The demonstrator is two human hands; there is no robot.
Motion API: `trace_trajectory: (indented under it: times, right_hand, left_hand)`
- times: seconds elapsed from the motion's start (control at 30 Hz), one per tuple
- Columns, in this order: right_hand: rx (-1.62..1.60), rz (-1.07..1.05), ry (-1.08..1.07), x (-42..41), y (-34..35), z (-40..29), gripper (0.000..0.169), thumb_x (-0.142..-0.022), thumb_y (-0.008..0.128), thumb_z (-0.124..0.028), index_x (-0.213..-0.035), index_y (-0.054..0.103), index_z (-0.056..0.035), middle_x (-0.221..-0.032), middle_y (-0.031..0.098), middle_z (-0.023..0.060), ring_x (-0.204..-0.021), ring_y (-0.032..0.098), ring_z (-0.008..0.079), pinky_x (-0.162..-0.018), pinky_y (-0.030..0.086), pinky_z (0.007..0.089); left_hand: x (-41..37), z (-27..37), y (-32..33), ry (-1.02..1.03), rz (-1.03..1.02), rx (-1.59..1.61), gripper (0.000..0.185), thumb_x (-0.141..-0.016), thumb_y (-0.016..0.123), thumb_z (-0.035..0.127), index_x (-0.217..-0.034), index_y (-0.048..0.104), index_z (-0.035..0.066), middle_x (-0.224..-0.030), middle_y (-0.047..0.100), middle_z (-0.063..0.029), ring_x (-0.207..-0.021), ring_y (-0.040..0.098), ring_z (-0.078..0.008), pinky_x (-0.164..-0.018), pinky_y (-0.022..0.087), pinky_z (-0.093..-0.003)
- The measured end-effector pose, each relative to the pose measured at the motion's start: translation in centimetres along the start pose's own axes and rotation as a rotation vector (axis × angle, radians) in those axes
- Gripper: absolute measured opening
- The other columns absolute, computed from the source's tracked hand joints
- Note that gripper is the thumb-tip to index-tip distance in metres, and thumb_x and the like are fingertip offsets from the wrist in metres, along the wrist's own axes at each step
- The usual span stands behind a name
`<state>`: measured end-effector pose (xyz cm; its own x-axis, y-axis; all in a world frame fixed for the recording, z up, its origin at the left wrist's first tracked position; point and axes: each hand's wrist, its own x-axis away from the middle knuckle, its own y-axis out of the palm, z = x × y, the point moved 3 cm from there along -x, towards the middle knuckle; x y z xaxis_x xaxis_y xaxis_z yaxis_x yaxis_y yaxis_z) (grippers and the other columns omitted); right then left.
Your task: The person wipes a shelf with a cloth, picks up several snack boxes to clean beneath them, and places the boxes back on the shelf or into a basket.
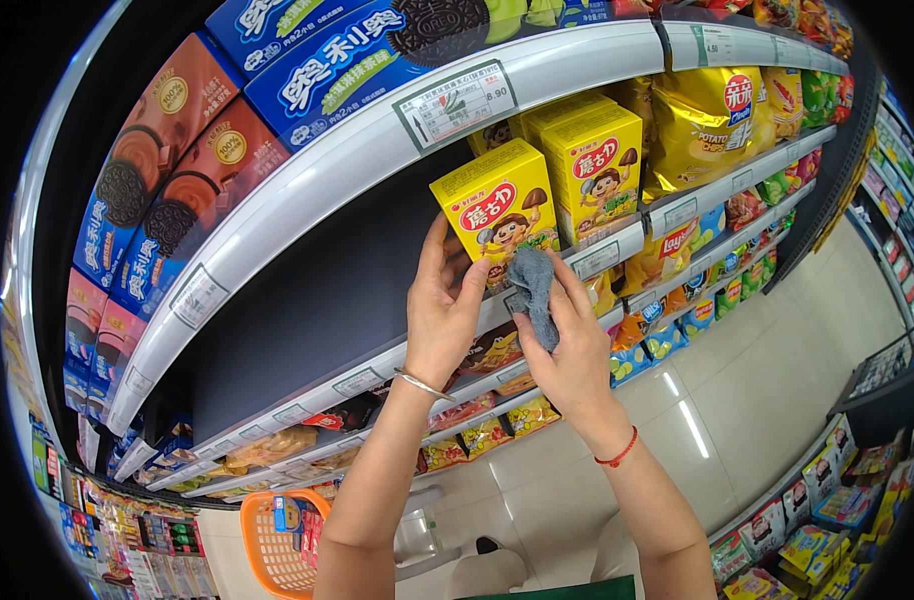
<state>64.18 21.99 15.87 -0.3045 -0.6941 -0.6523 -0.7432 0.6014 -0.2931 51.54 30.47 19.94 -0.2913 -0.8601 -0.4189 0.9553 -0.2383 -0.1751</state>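
Note:
My left hand (pixel 443 300) grips a yellow snack box (pixel 502 206) by its left side and lower edge. The box shows a cartoon figure and stands at the front of a dark shelf (pixel 314 292). In my right hand (pixel 573 341) is a bunched grey-blue cloth (pixel 533 289), held against the lower right of the box front. Beside it, more yellow boxes (pixel 596 169) of the same kind stand on the shelf to the right. The cloth and left fingers hide parts of the box's lower edge.
Blue Oreo boxes (pixel 329 71) fill the shelf above, behind a white price rail (pixel 569 64). Gold potato chip bags (pixel 708 127) stand to the right. An orange basket (pixel 277 555) holding packages is below on the tiled floor (pixel 697 450). A snack display (pixel 809 525) lies at lower right.

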Motion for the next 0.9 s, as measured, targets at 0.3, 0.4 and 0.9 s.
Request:
trace_trajectory:
  times: [0.3, 0.4, 0.9]
  right_hand:
    - [0.011, 0.0, -0.018, 0.1, -0.2, 0.5, 0.046, -0.085, 0.07, -0.011, -0.125, 0.054, 0.0056, -0.142, 0.048, 0.0208, -0.121, 0.057, 0.0378, -0.091, 0.053, 0.0397]
    - [-0.015, -0.012, 0.025, 0.0, -0.5, 0.2, 0.046, -0.085, 0.069, -0.011, -0.126, 0.055, 0.0044, -0.142, 0.048, 0.0207, -0.12, 0.057, 0.0378, -0.091, 0.053, 0.0398]
    - [-0.023, 0.073, 0.073, -0.4, -2.8, 1.4, 0.043, -0.084, 0.07, -0.009, -0.123, 0.057, 0.0042, -0.143, 0.048, 0.0198, -0.111, 0.062, 0.0362, -0.09, 0.052, 0.0382]
  left_hand:
    - [0.2, -0.1, -0.3, -0.008, -0.038, -0.218, 0.061, -0.091, 0.066, 0.003, -0.145, 0.037, -0.002, -0.125, 0.062, -0.0184, -0.11, 0.065, -0.0228, -0.093, 0.053, -0.033]
    - [0.1, -0.6, -0.5, -0.058, -0.041, -0.238, 0.059, -0.091, 0.066, 0.004, -0.143, 0.04, -0.003, -0.121, 0.065, -0.0187, -0.109, 0.067, -0.0234, -0.09, 0.054, -0.0327]
    - [-0.3, -0.2, 1.0, -0.14, -0.061, -0.204, 0.047, -0.096, 0.06, 0.001, -0.138, 0.041, -0.006, -0.13, 0.059, -0.0161, -0.12, 0.057, -0.0187, -0.101, 0.046, -0.0311]
